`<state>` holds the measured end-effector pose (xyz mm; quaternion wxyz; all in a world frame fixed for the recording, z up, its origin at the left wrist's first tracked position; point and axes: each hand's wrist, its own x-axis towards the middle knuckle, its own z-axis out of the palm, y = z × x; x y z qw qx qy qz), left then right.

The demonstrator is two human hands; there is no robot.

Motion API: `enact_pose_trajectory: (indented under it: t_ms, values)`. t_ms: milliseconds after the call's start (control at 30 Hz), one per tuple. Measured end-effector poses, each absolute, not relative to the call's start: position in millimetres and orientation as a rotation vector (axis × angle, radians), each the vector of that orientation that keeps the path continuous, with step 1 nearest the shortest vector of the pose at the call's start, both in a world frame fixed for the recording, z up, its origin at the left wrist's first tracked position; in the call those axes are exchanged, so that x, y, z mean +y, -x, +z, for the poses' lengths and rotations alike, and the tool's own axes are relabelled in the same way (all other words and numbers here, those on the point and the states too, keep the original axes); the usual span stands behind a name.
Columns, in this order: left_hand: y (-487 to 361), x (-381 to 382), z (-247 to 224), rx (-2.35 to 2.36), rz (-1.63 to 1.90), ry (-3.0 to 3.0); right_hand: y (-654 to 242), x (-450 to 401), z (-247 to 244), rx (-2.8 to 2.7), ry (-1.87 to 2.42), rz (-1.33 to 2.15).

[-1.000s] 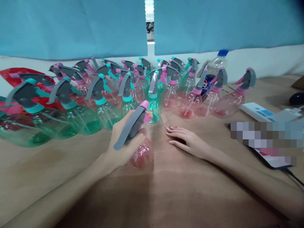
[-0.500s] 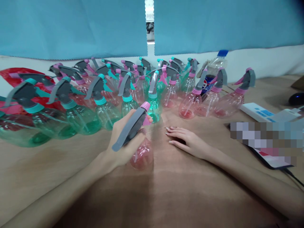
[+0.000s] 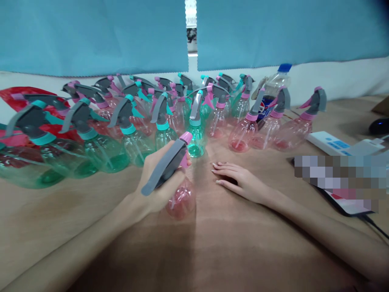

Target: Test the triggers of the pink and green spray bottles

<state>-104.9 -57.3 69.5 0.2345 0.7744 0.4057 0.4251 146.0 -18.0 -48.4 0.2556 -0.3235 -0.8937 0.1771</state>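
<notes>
A pink spray bottle [image 3: 181, 201] with a grey and pink trigger head is held by my left hand [image 3: 159, 174], whose fingers wrap round its neck and trigger. The bottle is close to upright, and its nozzle points away from me. My right hand [image 3: 234, 178] lies palm down on the table, fingers loosely stretched out, holding nothing. Just beyond the held bottle stands a green spray bottle [image 3: 196, 138]. Farther right, a pink spray bottle [image 3: 241, 136] is the nearest one beyond my right hand.
Several green spray bottles [image 3: 105, 150] line the left, with more pink and green ones behind. A cola bottle [image 3: 275, 87] stands at the back right. To the right lie a white power strip [image 3: 328, 142] and a partly blurred phone-like device [image 3: 357, 209]. Red plastic [image 3: 15, 95] sits far left.
My left index finger has drawn back toward the bottle's neck, and the pink trigger sits closer to it. The nozzle dipped very slightly. My right hand has not moved.
</notes>
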Motion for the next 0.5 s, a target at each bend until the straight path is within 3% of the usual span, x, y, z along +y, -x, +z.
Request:
enact_pose_trajectory:
  t_ms: [500]
  values:
    - [104.7,-61.8,62.3,1.272,1.152,-2.004,-146.5,-17.3,-49.7,-2.417,0.882,0.488]
